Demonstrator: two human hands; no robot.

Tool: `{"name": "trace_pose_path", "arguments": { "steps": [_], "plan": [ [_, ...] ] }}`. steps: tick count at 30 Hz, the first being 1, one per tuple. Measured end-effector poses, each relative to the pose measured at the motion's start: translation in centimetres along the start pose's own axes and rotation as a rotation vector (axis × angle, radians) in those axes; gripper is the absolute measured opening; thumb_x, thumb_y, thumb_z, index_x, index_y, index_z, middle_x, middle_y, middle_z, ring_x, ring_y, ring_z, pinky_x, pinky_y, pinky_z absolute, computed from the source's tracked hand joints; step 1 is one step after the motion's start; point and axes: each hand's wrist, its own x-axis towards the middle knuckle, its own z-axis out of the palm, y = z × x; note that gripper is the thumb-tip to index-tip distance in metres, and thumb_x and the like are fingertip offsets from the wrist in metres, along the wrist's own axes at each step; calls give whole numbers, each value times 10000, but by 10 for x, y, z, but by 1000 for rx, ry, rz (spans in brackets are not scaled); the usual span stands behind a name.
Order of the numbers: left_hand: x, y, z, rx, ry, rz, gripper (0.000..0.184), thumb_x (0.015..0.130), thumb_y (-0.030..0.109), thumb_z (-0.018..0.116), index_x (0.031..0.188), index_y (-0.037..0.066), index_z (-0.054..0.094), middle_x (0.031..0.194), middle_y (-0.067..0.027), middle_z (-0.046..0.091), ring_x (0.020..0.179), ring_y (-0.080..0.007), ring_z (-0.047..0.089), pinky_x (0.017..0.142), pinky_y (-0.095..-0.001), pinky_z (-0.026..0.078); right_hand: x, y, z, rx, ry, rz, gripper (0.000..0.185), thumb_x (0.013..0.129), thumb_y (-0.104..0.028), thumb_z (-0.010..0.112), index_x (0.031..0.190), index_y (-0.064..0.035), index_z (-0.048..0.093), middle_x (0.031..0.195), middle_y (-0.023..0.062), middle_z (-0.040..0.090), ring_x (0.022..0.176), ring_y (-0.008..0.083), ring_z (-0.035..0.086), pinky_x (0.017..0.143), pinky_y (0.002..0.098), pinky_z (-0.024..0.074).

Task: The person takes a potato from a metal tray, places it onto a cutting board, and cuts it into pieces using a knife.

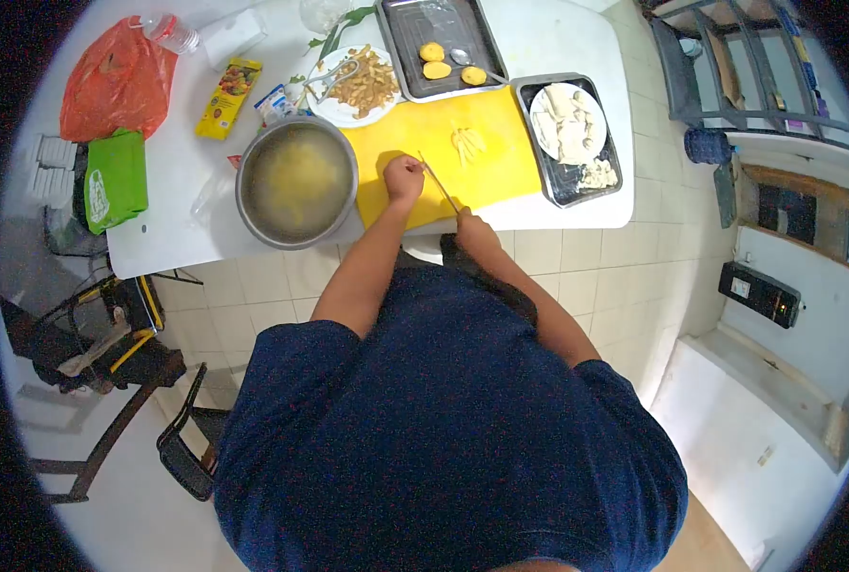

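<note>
My right hand (479, 235) grips the handle of a knife (440, 187) at the near edge of the yellow cutting board (510, 172). The thin blade slants up and left, its tip close to my left hand (404, 178). That hand is closed over the board with fingers curled; whatever they hold, if anything, is hidden. Beyond the knife lies a small pile of pale yellow potato strips (466, 146). Left of the board, a large metal pot (245, 186) holds cloudy liquid with yellow pieces in it.
A dark tray (410, 52) carries yellow potato pieces (434, 71) and a spoon (461, 57). Peelings fill a white plate (334, 114). Another tray (563, 195) bears a plate of pale pieces (567, 124). Left are a yellow packet (227, 98), green bag (117, 181) and red bag (120, 81).
</note>
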Motion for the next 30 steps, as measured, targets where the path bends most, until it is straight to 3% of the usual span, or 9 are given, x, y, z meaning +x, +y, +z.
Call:
{"name": "trace_pose_path", "arguments": {
  "steps": [4,10,13,17,24,30],
  "plan": [
    [3,-16,8,-55,-20,-53,103,698,57,734,693,4,645,659,-127,653,608,-226,645,612,-324,510,-6,-8,-6,-68,-32,22,183,880,-103,401,986,29,472,842,269,635,801,426,647,703,501,530],
    [4,-16,8,-52,-29,-40,99,700,56,734,699,8,648,673,-126,658,609,-228,646,621,-322,510,-6,4,12,59,45,20,187,891,-115,391,980,32,464,837,298,628,808,459,628,706,530,498],
    [7,-26,11,-32,-26,39,74,736,16,717,719,13,646,645,-92,656,567,-170,643,532,-292,510,-9,5,7,79,25,32,183,890,-114,389,979,28,464,826,293,628,813,462,623,716,538,489],
    [4,-18,5,-98,-54,8,77,729,15,721,726,-4,647,664,-100,658,578,-169,645,540,-287,512,-3,12,20,82,76,3,172,884,-101,387,974,24,463,809,292,624,791,460,624,691,541,490],
    [9,-11,-4,-237,-183,-121,63,737,5,709,761,-23,659,670,-109,655,527,-174,641,489,-280,512,14,12,25,105,151,-92,151,876,-88,399,949,28,464,767,291,620,740,457,625,658,544,492],
    [9,-4,-5,-307,-156,-251,60,752,11,699,776,-22,656,668,-101,651,518,-176,640,476,-284,519,20,6,21,142,122,-68,182,898,-127,422,938,45,467,779,316,614,741,475,615,669,551,485]
  ]
}}
